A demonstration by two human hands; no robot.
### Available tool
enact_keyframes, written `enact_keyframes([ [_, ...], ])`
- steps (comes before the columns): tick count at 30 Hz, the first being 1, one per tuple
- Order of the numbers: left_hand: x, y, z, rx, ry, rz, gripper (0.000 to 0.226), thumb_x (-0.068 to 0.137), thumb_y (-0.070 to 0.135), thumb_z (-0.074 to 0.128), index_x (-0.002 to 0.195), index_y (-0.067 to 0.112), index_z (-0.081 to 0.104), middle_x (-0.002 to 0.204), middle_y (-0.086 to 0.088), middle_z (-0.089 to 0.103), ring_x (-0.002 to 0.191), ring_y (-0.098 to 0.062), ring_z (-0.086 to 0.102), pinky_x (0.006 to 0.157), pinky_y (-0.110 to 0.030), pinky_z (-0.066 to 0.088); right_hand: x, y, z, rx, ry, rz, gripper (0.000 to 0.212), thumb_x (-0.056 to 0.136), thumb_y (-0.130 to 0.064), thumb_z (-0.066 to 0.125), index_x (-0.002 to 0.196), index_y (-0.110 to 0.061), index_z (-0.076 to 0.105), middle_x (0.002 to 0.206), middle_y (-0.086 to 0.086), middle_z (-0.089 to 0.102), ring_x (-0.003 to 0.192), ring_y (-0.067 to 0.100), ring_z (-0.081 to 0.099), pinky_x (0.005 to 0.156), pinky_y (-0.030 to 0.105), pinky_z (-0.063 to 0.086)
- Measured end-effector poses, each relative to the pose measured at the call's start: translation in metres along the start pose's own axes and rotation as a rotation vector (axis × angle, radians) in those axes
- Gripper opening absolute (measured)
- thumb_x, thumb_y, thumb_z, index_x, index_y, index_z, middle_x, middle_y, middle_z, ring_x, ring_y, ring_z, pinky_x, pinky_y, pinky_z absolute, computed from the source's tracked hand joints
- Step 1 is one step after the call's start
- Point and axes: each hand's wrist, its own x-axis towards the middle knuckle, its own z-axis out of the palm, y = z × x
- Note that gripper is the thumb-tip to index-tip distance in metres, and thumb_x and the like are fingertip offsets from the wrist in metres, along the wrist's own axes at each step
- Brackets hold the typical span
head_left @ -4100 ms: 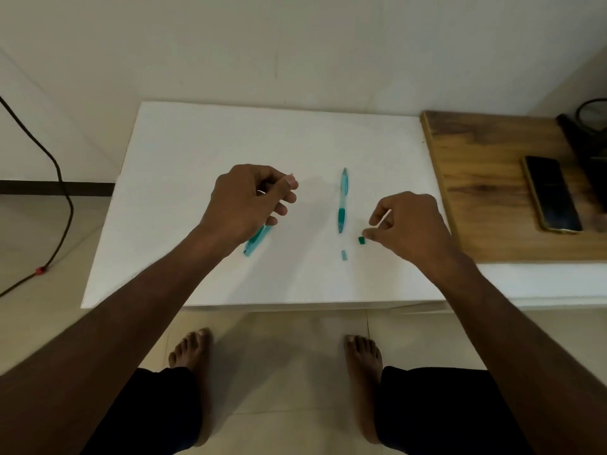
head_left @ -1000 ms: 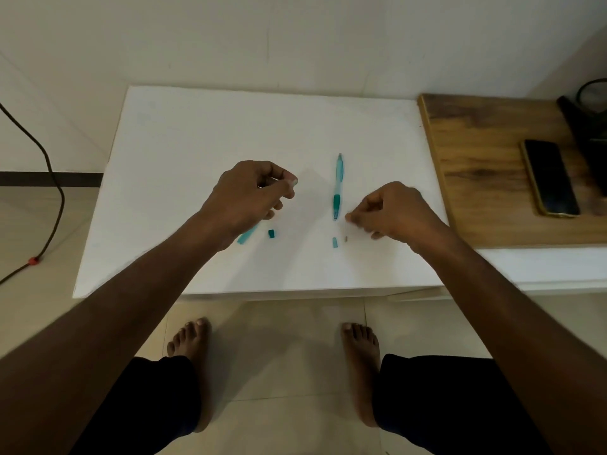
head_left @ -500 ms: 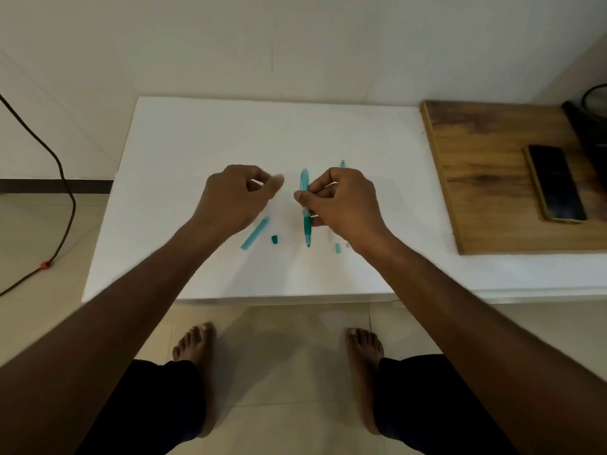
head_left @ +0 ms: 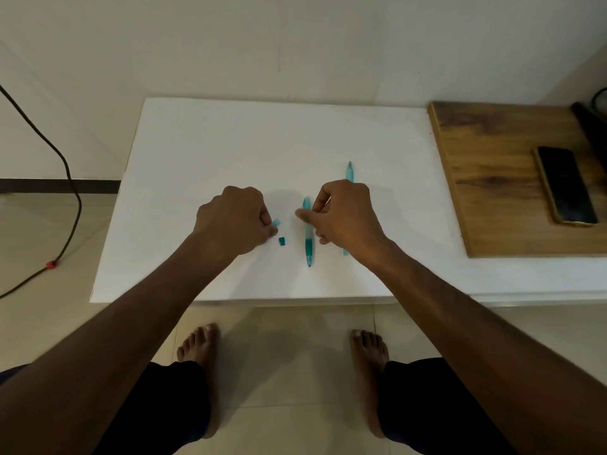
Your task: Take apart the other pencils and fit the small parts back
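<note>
Pen assembly, mid-step: left hand (head_left: 235, 221) pinches barrel piece (head_left: 275, 222); right hand (head_left: 345, 215) pinches pen body (head_left: 308, 238). Small cap (head_left: 281, 241) at 6 o'clock of left fingers. Next, prob.: align parts.

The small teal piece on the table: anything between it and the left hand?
Nothing visible. The small teal piece lies on bare white table just right of the left hand, which grips another teal part. The pen lies farther right.
</note>
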Motion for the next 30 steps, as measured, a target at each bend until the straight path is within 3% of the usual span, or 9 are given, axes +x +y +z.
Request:
enact_keyframes([
  [2,0.001,-0.002,0.003,0.004,0.007,0.029,0.023,0.088,0.047,0.078,0.083,0.026,0.069,0.089,0.005,0.071,0.082,-0.023,0.07,0.069,-0.032,0.049,0.0,-0.001,-0.005,0.054,0.045,-0.024,0.032,0.092,-0.041,0.082,0.083,-0.014,0.067,0.074,0.0,0.077,0.053,0.006,0.074,0.063,0.022,0.065],
  [7,0.002,-0.004,0.007,-0.02,0.055,0.081,0.024,0.089,0.041,0.078,0.079,0.021,0.068,0.079,0.003,0.069,0.074,-0.023,0.068,0.062,-0.029,0.046,-0.002,-0.008,-0.002,0.486,0.016,0.054,0.017,0.1,-0.026,0.074,0.099,-0.01,0.076,0.084,0.001,0.081,0.075,0.014,0.08,0.081,0.034,0.068],
  [12,0.006,-0.006,0.002,-0.114,0.016,0.071,0.023,0.083,0.037,0.087,0.083,0.023,0.068,0.083,0.004,0.073,0.082,-0.019,0.071,0.076,-0.033,0.057,0.001,-0.007,-0.001,0.746,-0.059,0.167,0.018,0.1,-0.021,0.074,0.104,-0.003,0.075,0.091,0.012,0.081,0.083,0.025,0.079,0.087,0.043,0.067],
  [16,0.009,-0.009,-0.001,-0.198,-0.039,0.056,0.023,0.082,0.033,0.09,0.076,0.024,0.07,0.079,0.006,0.074,0.082,-0.016,0.072,0.082,-0.034,0.06,0.005,-0.002,-0.005,0.885,-0.063,0.17,0.017,0.1,-0.019,0.074,0.101,-0.002,0.074,0.088,0.013,0.079,0.078,0.022,0.075,0.083,0.04,0.066],
  [21,0.008,-0.012,-0.004,-0.283,-0.096,0.035,0.021,0.087,0.04,0.084,0.083,0.021,0.076,0.075,0.007,0.071,0.073,-0.012,0.065,0.06,-0.022,0.047,0.006,0.001,-0.006,1.085,-0.069,0.133,0.013,0.104,-0.013,0.066,0.099,-0.006,0.075,0.086,0.009,0.079,0.08,0.02,0.072,0.077,0.031,0.063],
  [25,0.005,-0.007,-0.021,-0.537,-0.255,-0.039,0.023,0.085,0.038,0.086,0.094,0.017,0.081,0.089,0.001,0.081,0.085,-0.015,0.078,0.078,-0.031,0.064,0.006,0.003,-0.004,1.306,-0.077,0.112,0.028,0.113,-0.019,0.048,0.117,-0.008,0.074,0.109,0.009,0.08,0.102,0.021,0.076,0.094,0.032,0.061],
  [30,-0.006,0.016,-0.034,-0.828,-0.407,0.118,0.024,0.087,0.028,0.084,0.104,0.012,0.08,0.093,-0.003,0.083,0.09,-0.016,0.08,0.071,-0.023,0.063,-0.005,0.003,0.003,1.713,-0.246,0.147,0.063,0.115,-0.047,0.027,0.142,-0.001,0.06,0.147,0.019,0.063,0.139,0.033,0.061,0.12,0.043,0.043],
])
